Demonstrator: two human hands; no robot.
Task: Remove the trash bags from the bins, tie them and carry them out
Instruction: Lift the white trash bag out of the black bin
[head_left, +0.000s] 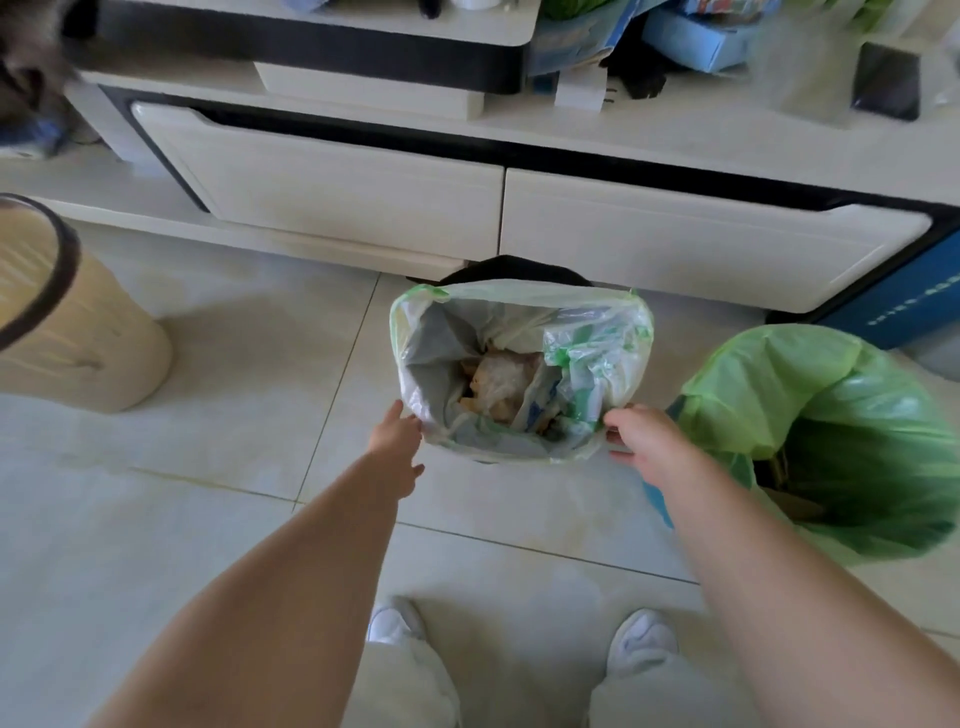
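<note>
Gripping bag rim (519, 293) (both hands)

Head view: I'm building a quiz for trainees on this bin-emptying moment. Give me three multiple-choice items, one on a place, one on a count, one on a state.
1. Where does the green-lined bin stand relative to the middle bin's clear bag?
A. To its right
B. To its left
C. Behind it

2. How many bins are in view?
A. One
B. Two
C. Three

3. What state is the clear bag in?
A. Tied shut
B. Open, trash visible inside
C. Lying flat on the floor

Answers:
1 A: it sits beside the right hand.
2 C: the beige bin at left makes three.
3 B: its mouth gapes, with the left hand and right hand at its near rim.
</note>
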